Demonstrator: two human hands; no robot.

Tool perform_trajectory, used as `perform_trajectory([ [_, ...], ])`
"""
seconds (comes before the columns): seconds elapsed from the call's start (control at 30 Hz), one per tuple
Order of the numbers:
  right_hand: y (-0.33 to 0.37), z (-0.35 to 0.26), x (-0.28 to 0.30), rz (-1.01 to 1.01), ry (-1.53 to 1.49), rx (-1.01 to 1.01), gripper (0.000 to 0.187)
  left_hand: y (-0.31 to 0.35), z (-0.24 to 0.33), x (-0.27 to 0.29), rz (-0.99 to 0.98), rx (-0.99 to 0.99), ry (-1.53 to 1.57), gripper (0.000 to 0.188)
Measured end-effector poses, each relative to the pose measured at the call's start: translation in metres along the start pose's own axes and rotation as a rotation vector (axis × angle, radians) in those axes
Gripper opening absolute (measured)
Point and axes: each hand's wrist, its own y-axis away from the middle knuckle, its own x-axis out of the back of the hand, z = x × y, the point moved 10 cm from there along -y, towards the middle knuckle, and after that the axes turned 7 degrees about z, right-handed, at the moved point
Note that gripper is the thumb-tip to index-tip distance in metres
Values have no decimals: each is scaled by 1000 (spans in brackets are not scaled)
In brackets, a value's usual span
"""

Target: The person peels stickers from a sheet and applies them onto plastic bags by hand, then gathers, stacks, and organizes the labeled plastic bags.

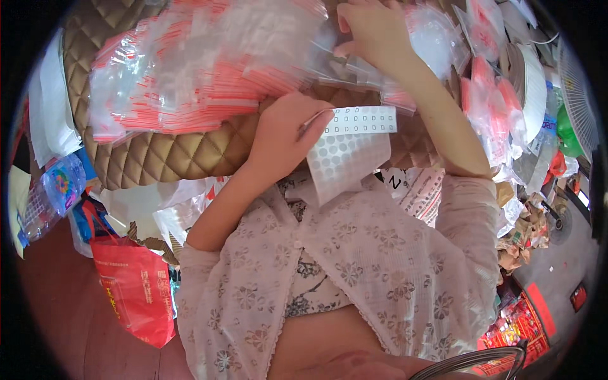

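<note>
My left hand (pixel 285 130) is closed, pinching the edge of a sheet of round grey stickers (pixel 348 158) on clear backing. A white strip with rows of small printed marks (pixel 367 119) runs along the top of that sheet, and I cannot tell whether the two are joined. The sheet hangs down toward my lap. My right hand (pixel 373 31) reaches over the far side of the cushion, its thumb and a finger apart, above clear zip bags. Nothing shows in it, though its far fingers are partly cut off. A wide heap of clear zip bags with red seal lines (pixel 209 69) lies beside my left hand.
The bags lie on a brown quilted cushion (pixel 171 155). More red-edged bags (pixel 487 95) sit at the right, near a fan (pixel 573 95). A plastic bottle (pixel 60 190) and a red bag (pixel 136 288) are at the left. Crumpled brown paper (pixel 525 237) lies at the right.
</note>
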Motion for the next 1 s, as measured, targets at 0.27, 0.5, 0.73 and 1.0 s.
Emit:
perform_trajectory([
  [0.27, 31, -65, 24, -434, -794, -108, 19, 25, -50, -10, 87, 738, 693, 23],
  [0.5, 51, -65, 40, -236, -628, -191, 23, 42, -47, -29, -26, 877, 907, 27],
  [0.73, 62, -110, 57, -161, -205, 195, 23, 43, -55, -12, 193, 875, 877, 25],
  [1.0, 12, 13, -1, -138, -599, -343, 19, -4, -7, -12, 58, -276, -683, 26],
])
